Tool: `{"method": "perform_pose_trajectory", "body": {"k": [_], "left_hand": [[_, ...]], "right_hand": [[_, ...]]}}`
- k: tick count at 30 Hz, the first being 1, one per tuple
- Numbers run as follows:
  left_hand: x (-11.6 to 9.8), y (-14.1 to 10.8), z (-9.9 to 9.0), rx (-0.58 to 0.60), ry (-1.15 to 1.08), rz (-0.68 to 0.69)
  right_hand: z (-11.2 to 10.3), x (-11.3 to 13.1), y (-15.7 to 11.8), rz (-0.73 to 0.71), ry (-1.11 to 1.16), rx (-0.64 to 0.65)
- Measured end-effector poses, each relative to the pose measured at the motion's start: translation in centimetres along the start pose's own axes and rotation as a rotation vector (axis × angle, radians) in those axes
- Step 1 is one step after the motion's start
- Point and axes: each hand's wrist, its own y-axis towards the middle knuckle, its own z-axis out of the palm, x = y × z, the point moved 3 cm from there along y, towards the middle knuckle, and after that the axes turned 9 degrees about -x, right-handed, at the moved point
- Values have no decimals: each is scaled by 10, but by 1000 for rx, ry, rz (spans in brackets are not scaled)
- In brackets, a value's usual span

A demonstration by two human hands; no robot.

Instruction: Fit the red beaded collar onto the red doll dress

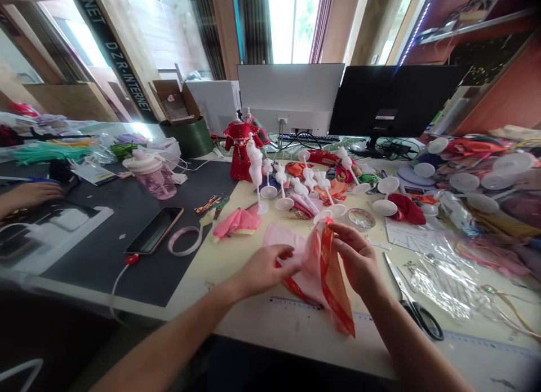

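A sheer pink piece of fabric with a red-orange border (327,268) hangs between my hands above the cream work surface. My right hand (355,254) pinches its upper edge between thumb and fingers. On the other side, my left hand (266,268) has its fingers curled at the cloth's left edge, closed on it. Folded pink cloth (239,221) lies a little beyond my left hand. Several small white mannequins (256,169) stand or lie behind the fabric, and one wears a red dress (237,149). A ruler (296,303) runs along the surface under the cloth.
Black-handled scissors (414,307) and clear plastic bags (443,282) lie right of my hands. To the left are a phone (155,230), a tape roll (185,241) and a pink tumbler (151,175). Another person's hand (31,197) rests at far left. Monitors (291,90) stand behind.
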Motion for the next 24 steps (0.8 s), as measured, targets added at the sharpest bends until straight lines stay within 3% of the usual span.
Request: {"method": "perform_pose_trajectory", "body": {"k": [1, 4, 8, 11, 14, 16, 19, 24], "left_hand": [[-6, -2, 13, 22, -56, -1], [-19, -5, 40, -85, -251, 34], [-24, 0, 48, -257, -335, 49], [-25, 8, 31, -332, -334, 45], [-34, 15, -3, -434, -467, 96], [-46, 17, -26, -514, -593, 141], [-66, 20, -51, -593, -643, 219], [-93, 22, -72, -647, -439, 446]], "right_hand": [[2, 5, -1, -33, 6, 10], [8, 18, -8, -117, 8, 46], [16, 34, -19, -264, -98, 62], [15, 50, -21, -528, -240, -62], [14, 70, -19, -919, -472, -218], [17, 79, -16, -1104, -635, -244], [20, 89, -9, -1169, -795, -207], [21, 101, -8, -1134, -833, -193]]}}
